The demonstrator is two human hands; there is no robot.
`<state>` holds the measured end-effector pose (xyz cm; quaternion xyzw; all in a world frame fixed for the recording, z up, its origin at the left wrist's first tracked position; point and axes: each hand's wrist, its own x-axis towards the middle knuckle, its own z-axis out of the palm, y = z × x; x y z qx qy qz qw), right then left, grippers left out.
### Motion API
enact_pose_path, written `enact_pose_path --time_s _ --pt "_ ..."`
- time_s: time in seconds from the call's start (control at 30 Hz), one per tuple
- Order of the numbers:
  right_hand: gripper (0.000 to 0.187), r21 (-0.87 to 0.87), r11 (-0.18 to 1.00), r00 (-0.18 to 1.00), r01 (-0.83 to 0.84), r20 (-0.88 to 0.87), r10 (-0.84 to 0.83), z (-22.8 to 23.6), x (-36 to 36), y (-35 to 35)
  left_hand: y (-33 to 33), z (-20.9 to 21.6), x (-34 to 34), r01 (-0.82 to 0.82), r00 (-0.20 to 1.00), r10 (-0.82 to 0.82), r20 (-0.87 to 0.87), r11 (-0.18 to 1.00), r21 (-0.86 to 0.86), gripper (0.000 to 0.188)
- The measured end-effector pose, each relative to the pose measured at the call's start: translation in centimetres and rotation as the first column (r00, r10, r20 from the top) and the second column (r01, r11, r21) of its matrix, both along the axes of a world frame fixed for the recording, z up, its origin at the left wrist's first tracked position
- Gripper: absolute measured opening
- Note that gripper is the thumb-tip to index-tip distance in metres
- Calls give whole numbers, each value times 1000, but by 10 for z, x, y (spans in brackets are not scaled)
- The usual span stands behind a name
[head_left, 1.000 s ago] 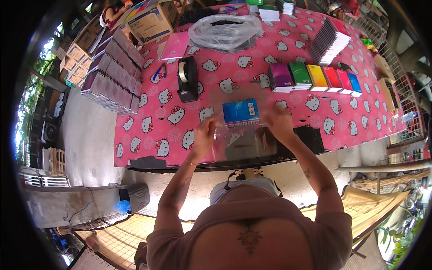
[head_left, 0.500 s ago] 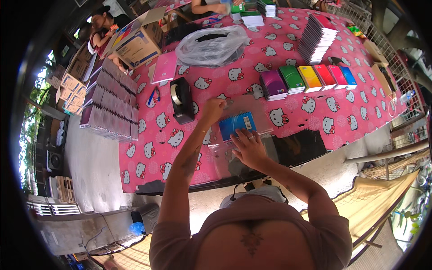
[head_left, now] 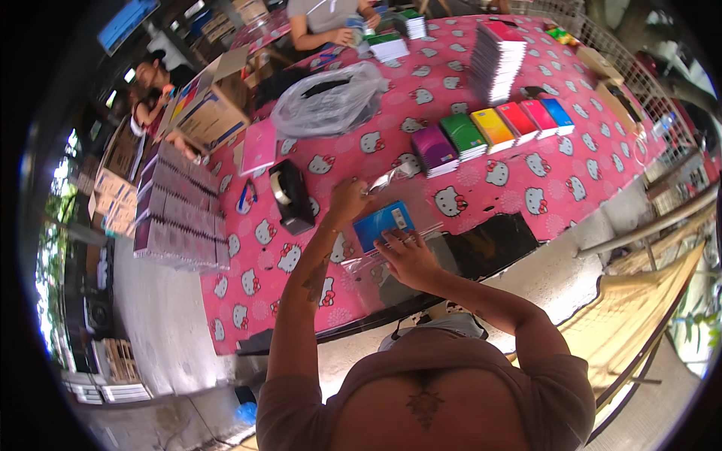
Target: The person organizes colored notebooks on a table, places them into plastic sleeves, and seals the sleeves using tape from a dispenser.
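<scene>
A blue spiral notebook lies on clear plastic film near the table's front edge. My right hand rests on the notebook's lower right part, fingers spread and holding nothing. Just beyond the notebook's far left corner, my left hand is closed with the fingertips pinched on the film, which lifts and shines beside it. A black tape dispenser stands to the left of my left hand.
Notebooks in several colours form a row beyond, with a tall notebook stack behind. Wrapped notebook stacks stand at left, near a cardboard box. A plastic bag and pink notebook lie between. Another person works across the table.
My left hand has pulled at the film, which now rises and creases beside it. My right hand stays on the blue notebook. The whole view has shifted and tilted slightly.
</scene>
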<state>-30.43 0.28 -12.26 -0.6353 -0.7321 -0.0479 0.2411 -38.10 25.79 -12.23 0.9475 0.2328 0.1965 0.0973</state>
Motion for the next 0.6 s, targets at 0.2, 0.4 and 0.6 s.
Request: enact_pose_path --time_s 0.2,0.4,0.6 --pt "61 16 997 997 -76 29 75 -10 -15 21 32 -7 -35 -37 998 34 49 997 74 12" --pt "59 25 999 999 -22 45 21 -17 -10 8 -5 6 -15 -93 982 114 -151 986 139 9" --pt "53 180 984 1000 9 11 -11 -29 -9 13 -61 38 -12 -46 999 40 24 893 447 8"
